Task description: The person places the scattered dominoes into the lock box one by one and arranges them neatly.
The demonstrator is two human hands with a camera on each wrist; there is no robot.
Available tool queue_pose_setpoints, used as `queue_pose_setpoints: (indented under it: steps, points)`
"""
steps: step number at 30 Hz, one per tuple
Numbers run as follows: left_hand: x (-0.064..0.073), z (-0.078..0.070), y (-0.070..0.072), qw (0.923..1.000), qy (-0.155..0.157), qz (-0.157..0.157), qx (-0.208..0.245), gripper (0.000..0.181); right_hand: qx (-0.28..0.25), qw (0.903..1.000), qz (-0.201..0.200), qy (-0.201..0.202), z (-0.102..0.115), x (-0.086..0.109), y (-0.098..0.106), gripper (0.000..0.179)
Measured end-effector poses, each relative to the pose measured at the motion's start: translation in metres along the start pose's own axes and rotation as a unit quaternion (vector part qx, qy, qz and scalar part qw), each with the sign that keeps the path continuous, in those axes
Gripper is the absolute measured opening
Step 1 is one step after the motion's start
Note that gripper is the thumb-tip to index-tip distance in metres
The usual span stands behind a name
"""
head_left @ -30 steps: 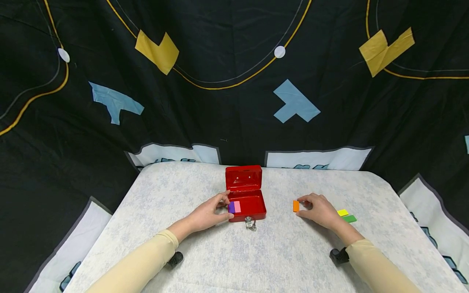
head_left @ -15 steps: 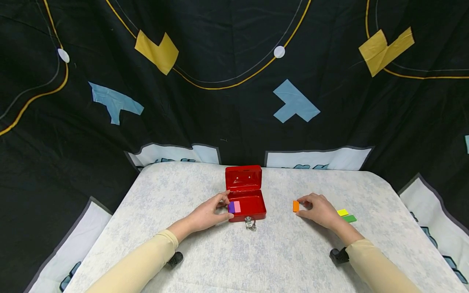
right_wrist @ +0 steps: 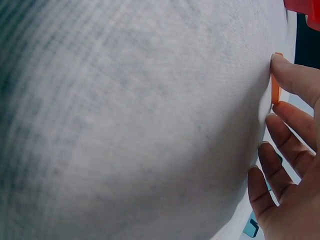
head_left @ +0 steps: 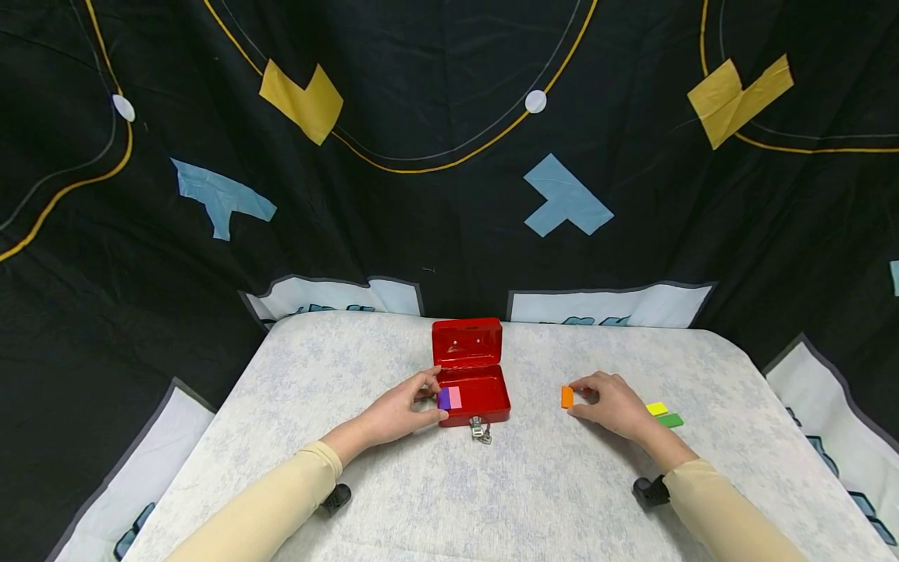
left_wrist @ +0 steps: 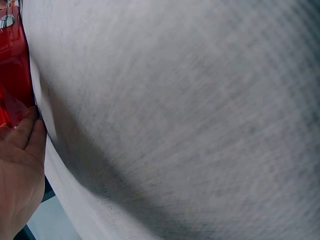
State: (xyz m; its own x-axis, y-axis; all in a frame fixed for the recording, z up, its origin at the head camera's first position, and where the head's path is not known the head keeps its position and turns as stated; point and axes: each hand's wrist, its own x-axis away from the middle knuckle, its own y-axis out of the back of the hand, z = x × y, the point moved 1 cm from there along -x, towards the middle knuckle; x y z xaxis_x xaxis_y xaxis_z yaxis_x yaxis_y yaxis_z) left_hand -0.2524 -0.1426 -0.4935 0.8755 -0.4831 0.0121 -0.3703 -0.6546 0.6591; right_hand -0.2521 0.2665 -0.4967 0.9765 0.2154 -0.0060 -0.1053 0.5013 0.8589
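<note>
An open red cash box [head_left: 485, 386] stands at the middle of the table, its lid [head_left: 467, 342] tilted back. Inside, against its left wall, a purple block [head_left: 443, 399] and a pink block [head_left: 455, 398] lie side by side. My left hand [head_left: 396, 410] holds the box by its left side, thumb near the front corner and fingers toward the back. To the right of the box, my right hand [head_left: 609, 404] pinches an orange block [head_left: 566, 397] at the table between thumb and index finger; the right wrist view shows the block's edge [right_wrist: 275, 90] there.
A yellow block [head_left: 657, 408] and a green block [head_left: 670, 420] lie just right of my right wrist. A small padlock [head_left: 477, 428] with keys hangs at the box's front. Behind the pale table [head_left: 541, 499] hangs a dark curtain [head_left: 449, 234].
</note>
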Motion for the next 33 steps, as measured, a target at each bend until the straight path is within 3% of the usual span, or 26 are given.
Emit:
queue_pose_setpoints:
  steps: [33]
  points:
    - [-0.0007,-0.0004,0.0009,1.0000,-0.006,0.000,0.002,0.044,0.003,0.9999,-0.006,0.010,0.0016,0.0015,0.0007,0.040]
